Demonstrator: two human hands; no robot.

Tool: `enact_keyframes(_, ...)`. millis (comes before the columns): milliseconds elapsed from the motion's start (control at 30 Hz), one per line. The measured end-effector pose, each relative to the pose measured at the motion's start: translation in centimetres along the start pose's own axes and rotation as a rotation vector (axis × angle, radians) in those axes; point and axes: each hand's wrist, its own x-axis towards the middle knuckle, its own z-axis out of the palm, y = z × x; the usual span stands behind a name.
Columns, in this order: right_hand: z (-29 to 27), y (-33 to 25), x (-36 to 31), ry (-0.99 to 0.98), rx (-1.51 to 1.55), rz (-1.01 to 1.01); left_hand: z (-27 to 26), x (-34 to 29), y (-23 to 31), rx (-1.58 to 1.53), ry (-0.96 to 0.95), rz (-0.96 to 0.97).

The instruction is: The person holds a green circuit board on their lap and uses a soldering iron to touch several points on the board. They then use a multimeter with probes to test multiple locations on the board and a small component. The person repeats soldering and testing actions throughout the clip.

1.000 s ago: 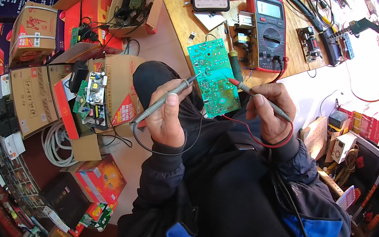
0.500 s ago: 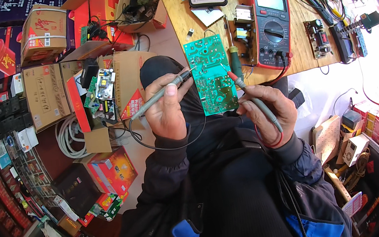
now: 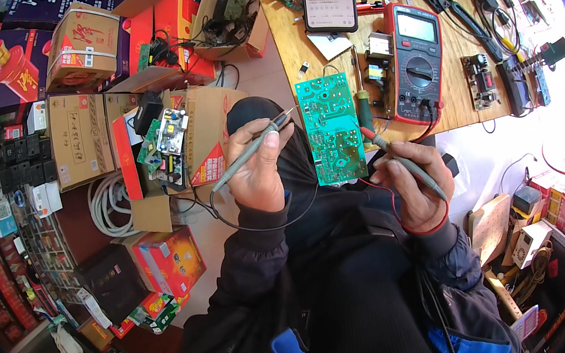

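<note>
Probing looks underway: the left hand (image 3: pixel 257 172) has its fingers clamped on the grey probe (image 3: pixel 251 151), the right hand (image 3: pixel 414 185) on the red-tipped probe (image 3: pixel 400 160) touching the green circuit board (image 3: pixel 331 128) at the tabletop's (image 3: pixel 287 42) near edge, so the grey tip likely needs landing on a solder pad.

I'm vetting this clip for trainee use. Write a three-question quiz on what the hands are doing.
1. True or false: the left hand holds a grey probe.
2. The right hand's red-tipped probe touches: A) the phone, B) the green circuit board, C) a cardboard box.
3. Which red-cased instrument lies on the wooden bench right of the board?

Key: 1 true; 2 B; 3 the multimeter.
</note>
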Motion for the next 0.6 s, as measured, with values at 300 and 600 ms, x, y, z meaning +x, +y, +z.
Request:
enact_keyframes(300, -0.2, -0.3, 0.2, 0.020, -0.141, -0.071, -0.8, 0.0, -0.5, -0.099, -0.069, -0.164)
enact_keyframes(600, 0.7, 0.6, -0.1, -0.066, -0.323, -0.147, 0.0, -1.6, -0.9, -0.223, -0.103, -0.236)
